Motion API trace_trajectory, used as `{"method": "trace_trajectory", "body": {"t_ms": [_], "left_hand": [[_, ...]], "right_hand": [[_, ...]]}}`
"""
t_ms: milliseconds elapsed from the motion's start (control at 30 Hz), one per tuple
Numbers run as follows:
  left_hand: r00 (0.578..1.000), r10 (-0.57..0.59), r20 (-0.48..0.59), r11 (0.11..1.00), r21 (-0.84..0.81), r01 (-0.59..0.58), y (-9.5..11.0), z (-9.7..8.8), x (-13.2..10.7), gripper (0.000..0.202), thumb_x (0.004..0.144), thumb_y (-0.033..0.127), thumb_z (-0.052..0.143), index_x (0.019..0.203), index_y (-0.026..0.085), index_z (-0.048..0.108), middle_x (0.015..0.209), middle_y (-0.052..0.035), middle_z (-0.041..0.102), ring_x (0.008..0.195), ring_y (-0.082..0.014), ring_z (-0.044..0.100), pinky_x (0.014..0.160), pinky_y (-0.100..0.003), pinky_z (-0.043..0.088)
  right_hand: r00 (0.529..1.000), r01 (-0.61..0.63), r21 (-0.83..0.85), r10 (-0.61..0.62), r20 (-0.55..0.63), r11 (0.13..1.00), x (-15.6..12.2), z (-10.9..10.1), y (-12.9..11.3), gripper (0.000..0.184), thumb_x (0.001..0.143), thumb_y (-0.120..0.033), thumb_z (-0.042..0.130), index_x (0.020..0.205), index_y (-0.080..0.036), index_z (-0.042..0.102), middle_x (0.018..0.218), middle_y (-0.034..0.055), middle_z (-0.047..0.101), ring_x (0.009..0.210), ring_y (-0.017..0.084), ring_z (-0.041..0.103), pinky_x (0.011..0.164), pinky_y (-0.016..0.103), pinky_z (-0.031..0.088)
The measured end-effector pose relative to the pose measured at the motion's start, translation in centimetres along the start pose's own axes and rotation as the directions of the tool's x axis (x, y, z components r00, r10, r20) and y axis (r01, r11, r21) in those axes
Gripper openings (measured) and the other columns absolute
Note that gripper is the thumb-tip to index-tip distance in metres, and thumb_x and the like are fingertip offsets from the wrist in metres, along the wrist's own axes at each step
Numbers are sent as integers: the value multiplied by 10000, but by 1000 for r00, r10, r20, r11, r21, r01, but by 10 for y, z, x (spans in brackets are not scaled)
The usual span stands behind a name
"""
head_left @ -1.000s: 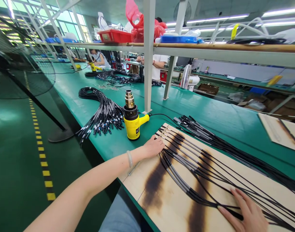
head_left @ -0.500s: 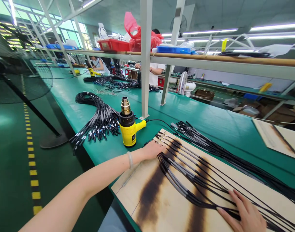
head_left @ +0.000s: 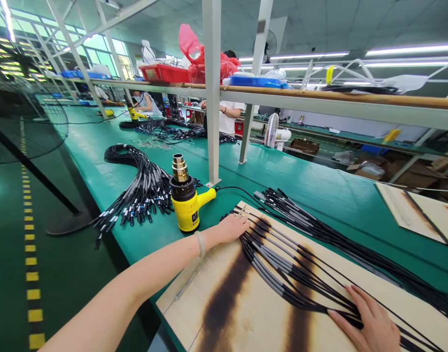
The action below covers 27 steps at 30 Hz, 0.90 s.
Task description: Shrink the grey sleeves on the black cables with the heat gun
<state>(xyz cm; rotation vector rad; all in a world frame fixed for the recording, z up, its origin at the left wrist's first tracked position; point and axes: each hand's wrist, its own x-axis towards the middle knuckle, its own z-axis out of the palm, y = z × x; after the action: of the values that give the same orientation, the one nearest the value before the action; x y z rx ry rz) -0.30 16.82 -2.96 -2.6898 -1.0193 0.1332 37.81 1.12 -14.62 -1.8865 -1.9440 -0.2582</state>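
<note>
while left hand (head_left: 231, 228) and right hand (head_left: 372, 325) press open-palmed on cables (head_left: 282, 259) across the scorched board (head_left: 245, 318), heating needs the idle heat gun (head_left: 185, 205)

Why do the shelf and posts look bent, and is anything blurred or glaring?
Head view: the wide lens bows the shelf and splays the posts; the ceiling tubes glare white; light is even, shadows faint; the cables and heat gun look sharp.

On the counter (head_left: 319, 186), a heat gun (head_left: 187, 210) stands just left of the board (head_left: 253, 318). Cables (head_left: 282, 261) lie across the board, and a cable bundle (head_left: 143, 186) lies farther left.
</note>
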Motion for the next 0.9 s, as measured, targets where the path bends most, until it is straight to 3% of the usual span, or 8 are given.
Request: {"method": "trace_trajectory", "body": {"t_ms": [167, 333, 467, 533, 733, 900], "left_hand": [[999, 43, 14, 999, -34, -43, 0, 2, 3, 113, 844, 148, 479, 918, 141, 563, 956, -92, 598, 912, -209, 557, 698, -309, 385], [996, 91, 16, 994, -56, -90, -4, -2, -5, 361, 738, 173, 569, 1092, 139, 512, 1051, -108, 580, 976, -228, 528, 721, -323, 366], [996, 83, 10, 996, 17, -83, -5, 4, 3, 163, 861, 123, 452, 993, 144, 544, 990, -88, 593, 926, -203, 545, 694, -316, 341], [998, 55, -10, 997, 61, -54, -3, 7, 8, 157, 906, 118, 399, 917, 142, 554, 939, -75, 598, 895, -201, 550, 692, -320, 333], [981, -35, -189, 996, 73, 50, -2, 6, 13, 187, 948, 147, 345, 896, 150, 524, 907, -72, 594, 913, -212, 533, 760, -349, 315], [992, -63, -107, 997, 45, 68, -7, 8, 27, 220, 950, 134, 319, 1039, 157, 519, 917, -75, 615, 928, -213, 540, 752, -350, 321]], "right_hand": [[1000, 20, -13, -20, -19, 1000, 3, 11, 13, 598, 802, -637, 413, 1223, -216, 477, 1215, 118, 579, 1051, 345, 565, 739, 492, 481], [997, 72, -5, -72, -13, 997, 3, 18, 24, 586, 782, -612, 487, 1215, -218, 487, 1187, 109, 600, 1032, 322, 584, 719, 453, 496], [996, 81, -8, -82, -26, 997, 2, 20, 26, 587, 777, -605, 505, 1219, -220, 487, 1180, 107, 604, 1017, 324, 589, 711, 455, 496], [995, 91, 8, -91, -38, 996, 2, 20, 25, 582, 779, -593, 511, 1222, -216, 480, 1186, 111, 598, 1016, 323, 588, 720, 454, 494], [996, 87, 46, -85, -40, 995, 1, 16, 21, 569, 787, -549, 513, 1238, -206, 459, 1202, 140, 580, 1040, 340, 577, 750, 468, 485], [997, 66, 63, -67, 23, 996, 0, 13, 21, 573, 778, -560, 533, 1234, -219, 466, 1211, 135, 582, 1058, 345, 575, 722, 456, 498]]}}
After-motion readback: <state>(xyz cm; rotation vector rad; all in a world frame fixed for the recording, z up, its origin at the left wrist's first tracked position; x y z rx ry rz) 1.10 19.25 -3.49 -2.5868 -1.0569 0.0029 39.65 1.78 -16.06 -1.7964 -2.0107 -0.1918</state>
